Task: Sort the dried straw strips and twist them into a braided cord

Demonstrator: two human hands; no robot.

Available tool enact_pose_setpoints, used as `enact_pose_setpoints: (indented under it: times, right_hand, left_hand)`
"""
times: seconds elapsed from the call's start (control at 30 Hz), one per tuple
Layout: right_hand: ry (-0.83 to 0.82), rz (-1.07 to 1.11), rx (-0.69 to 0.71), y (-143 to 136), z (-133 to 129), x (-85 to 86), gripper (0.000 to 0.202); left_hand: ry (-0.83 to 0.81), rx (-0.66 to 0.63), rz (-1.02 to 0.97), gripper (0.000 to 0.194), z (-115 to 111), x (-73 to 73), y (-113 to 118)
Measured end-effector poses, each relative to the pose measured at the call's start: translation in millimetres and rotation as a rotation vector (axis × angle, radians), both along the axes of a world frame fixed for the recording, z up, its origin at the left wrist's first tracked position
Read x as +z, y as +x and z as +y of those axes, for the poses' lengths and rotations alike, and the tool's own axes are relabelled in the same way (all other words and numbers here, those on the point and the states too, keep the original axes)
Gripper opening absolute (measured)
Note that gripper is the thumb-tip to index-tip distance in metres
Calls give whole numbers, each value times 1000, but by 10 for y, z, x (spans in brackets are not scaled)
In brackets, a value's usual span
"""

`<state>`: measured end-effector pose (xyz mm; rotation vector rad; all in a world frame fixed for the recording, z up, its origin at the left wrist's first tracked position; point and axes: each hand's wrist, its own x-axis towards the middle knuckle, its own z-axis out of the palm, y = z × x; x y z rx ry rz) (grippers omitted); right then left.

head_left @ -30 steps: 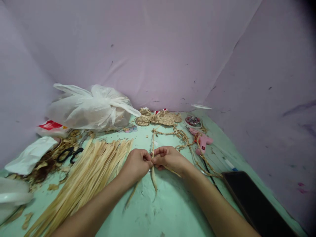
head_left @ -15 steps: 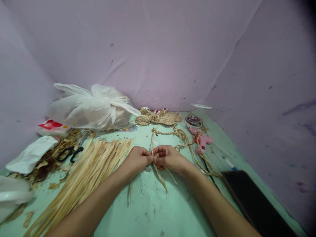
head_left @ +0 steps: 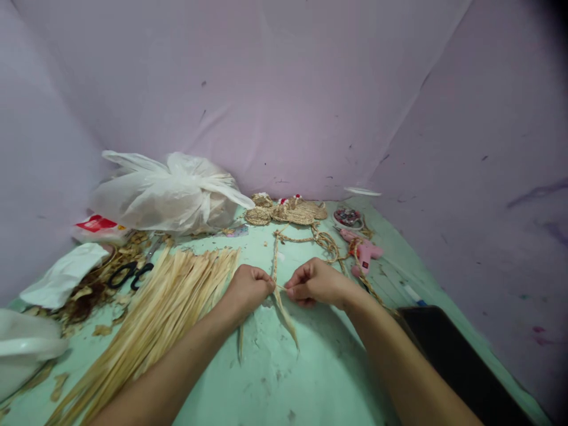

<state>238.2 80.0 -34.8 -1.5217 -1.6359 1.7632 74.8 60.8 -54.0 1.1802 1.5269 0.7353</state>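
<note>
At the middle of the green bench, in the head view, a narrow braid runs away from the person, its near end located between the two hands. The left hand pinches the braid at this end, thumb against forefinger, where the plaited section meets the loose fibre. The right hand sits just beside it, apart from it, with curled fingers and the thumb and fingertips closed on a thin strand that spans the gap between the hands. A wider loose strand hangs from the join toward the person, and a further strand end shows below the left hand. Completed portion: the section beyond the left fingertips is plaited, and it appears to continue at its far end into a loosely looped cord. Remaining portion: the strands on the near side of the join are unplaited, and a broad bundle of pale strips lies unworked to the left. The overall proportion completed cannot be determined. Coiled fibre pieces with red and white details lie at the back, near the wall. A pink glue gun rests to the right, black-handled scissors to the left.
</note>
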Motion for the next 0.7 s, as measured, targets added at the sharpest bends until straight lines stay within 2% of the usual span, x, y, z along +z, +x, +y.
enact_pose_setpoints:
  times: [0.07,0.13,0.23,0.3,0.43,0.57,0.7]
  right_hand:
    - [30,-32,67,88,-3,69,5]
    - [126,-110,61,137,-7,175,6]
    - [335,-161,-145,55,2,356,14]
    - [378,-135,-200,-117,31,426,17]
    - [403,-189,-68,-587,195,343,12]
    - [394,-537,30,-971,433,203,13]
    - [437,-802,33,-1223,597,166,16]
  left_hand:
    - [-1,12,14,7,-12,-16,14]
    - [20,13,75,8,-38,-38,29]
    - [106,-14,231,13,-87,-61,42]
    - [159,-28,310,14,-113,-52,45]
    - [187,-13,403,13,-144,9,47]
    - [175,-33,463,11,-156,36,53]
    - [129,-36,510,12,-161,25,57]
